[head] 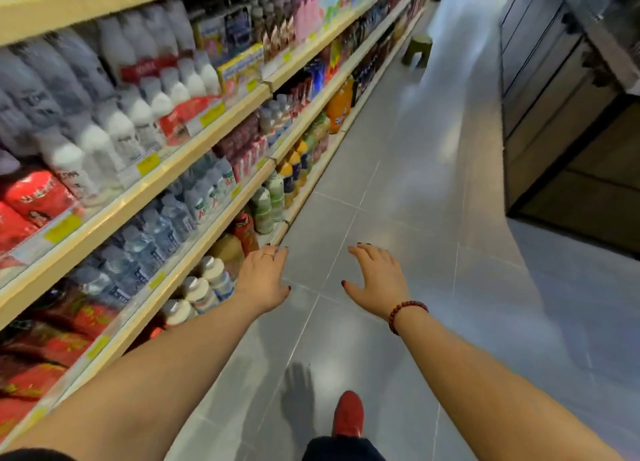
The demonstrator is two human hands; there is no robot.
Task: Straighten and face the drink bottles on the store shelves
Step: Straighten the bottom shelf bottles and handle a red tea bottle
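Long wooden shelves (194, 149) run along my left, packed with drink bottles. White milky bottles (114, 125) fill an upper tier, clear water bottles (162, 232) the tier below, and white-capped bottles (207, 284) stand on the lowest tier near my left hand. Orange soda bottles (341, 104) sit farther down the aisle. My left hand (263, 280) hovers open, palm down, just off the lowest shelf's edge, touching nothing. Over the floor, my right hand (377, 279) is also open and holds nothing; a red bead bracelet circles its wrist.
Grey tiled floor (398, 190) stretches ahead down the aisle. A small green stool (417, 50) stands by the shelves far ahead. A dark counter unit (568, 131) lines the right side. My red shoe (348, 414) is on the floor below.
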